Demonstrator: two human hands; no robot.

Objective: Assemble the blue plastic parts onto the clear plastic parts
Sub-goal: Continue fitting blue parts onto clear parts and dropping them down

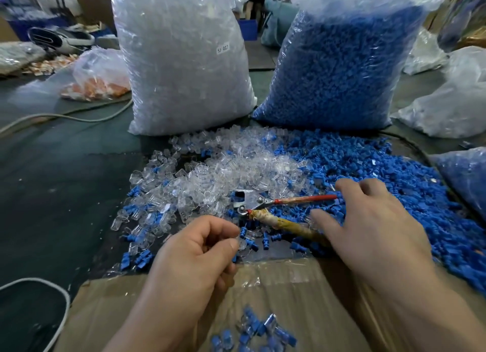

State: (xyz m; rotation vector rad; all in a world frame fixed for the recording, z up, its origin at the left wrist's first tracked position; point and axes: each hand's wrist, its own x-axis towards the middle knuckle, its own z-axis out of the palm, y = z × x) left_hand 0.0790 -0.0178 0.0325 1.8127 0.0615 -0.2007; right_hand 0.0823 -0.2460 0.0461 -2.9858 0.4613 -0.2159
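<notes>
– Now, where's the piece?
– Lower centre: the left hand (194,257) pinches a small clear plastic part (240,242); keep its opening facing right.
– And the right hand (368,220)?
– Spread open above the loose blue plastic parts (394,178), holding nothing. I'd pick one and push it straight in.
– Room?
– Tight: the metal tool with taped handles (286,223) lies between them, the brown cardboard box (289,280) edge just below.
</notes>
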